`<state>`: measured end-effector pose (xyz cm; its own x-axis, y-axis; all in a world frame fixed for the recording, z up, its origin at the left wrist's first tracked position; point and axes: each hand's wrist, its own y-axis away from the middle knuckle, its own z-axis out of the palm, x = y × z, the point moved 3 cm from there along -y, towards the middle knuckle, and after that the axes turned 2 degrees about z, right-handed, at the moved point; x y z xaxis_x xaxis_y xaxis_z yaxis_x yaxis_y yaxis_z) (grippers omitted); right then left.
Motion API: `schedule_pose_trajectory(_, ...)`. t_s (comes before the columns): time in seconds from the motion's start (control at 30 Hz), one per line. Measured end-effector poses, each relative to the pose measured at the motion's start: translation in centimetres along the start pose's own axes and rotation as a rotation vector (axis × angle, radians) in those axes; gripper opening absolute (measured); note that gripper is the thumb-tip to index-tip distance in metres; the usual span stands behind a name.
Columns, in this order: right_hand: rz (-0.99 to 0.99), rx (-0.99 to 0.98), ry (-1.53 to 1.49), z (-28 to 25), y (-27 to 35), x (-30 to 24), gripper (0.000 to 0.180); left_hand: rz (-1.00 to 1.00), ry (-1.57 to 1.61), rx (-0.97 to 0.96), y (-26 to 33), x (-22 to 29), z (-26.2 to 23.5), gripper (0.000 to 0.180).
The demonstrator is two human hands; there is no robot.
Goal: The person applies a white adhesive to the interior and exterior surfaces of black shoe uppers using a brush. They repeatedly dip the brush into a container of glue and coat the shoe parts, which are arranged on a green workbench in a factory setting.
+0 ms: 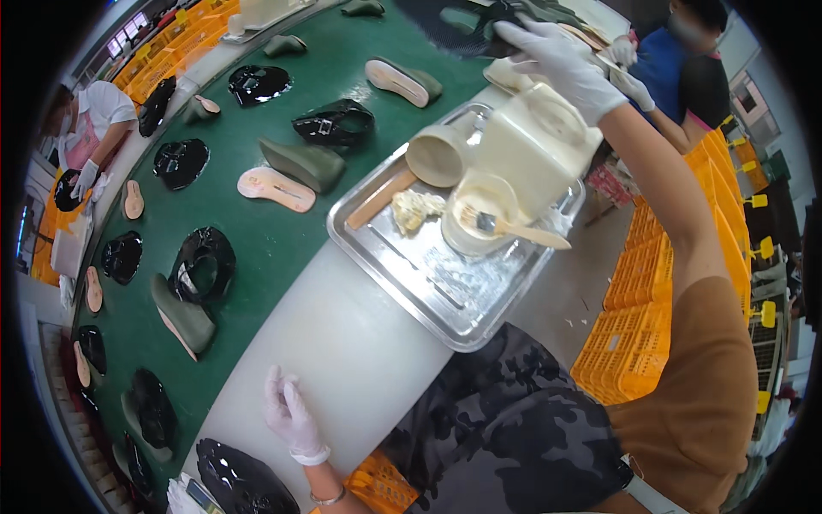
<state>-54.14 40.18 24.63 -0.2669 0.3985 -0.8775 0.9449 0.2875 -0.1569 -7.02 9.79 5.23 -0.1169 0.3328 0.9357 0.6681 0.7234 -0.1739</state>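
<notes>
At the top, my white-gloved right hand (561, 64) pinches the edge of a dark shoe upper (458, 30), partly cut off by the rim of the picture. My gloved left hand (293, 417) is over the pale work ledge (308, 325), fingers loosely bent and apart, holding nothing. Close below it lies a glossy black shoe upper (244, 478). Under my right arm a metal tray (394, 295) carries a cream plastic container (535, 150), a beige cup (438, 156), a cup with a brush (514, 230) across its rim, and a whitish clump (415, 210).
A green belt (248, 248) bears green shoe lasts (308, 163) with pale insoles and several black uppers (334, 122). Orange crates (634, 343) stand to the right. One co-worker (98, 120) is at the far left, another (672, 68) at the upper right.
</notes>
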Motion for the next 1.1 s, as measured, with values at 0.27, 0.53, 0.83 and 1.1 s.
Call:
schedule_pose_trajectory(0.27, -0.057, -0.099, 0.950, 6.5, -13.7, 6.2, 0.035, -0.116, -0.005, 0.056, 0.5, 0.8, 0.6, 0.030)
schedule_pose_trajectory(0.53, -0.004, -0.227, 1.201, 8.8, -18.6, 9.6, 0.027, -0.138, -0.142, 0.074, 1.1, 0.3, 0.7, 0.029)
schedule_pose_trajectory(0.83, -0.010, -0.272, 1.265, 9.2, -20.2, 12.6, 0.027, -0.117, -0.267, -0.007, 0.5, 0.9, 0.6, 0.028)
schedule_pose_trajectory(1.1, -0.119, -0.349, 1.009, 8.8, -20.5, 11.0, 0.049, -0.242, -0.131, 0.137, 1.0, 0.2, 1.3, 0.026)
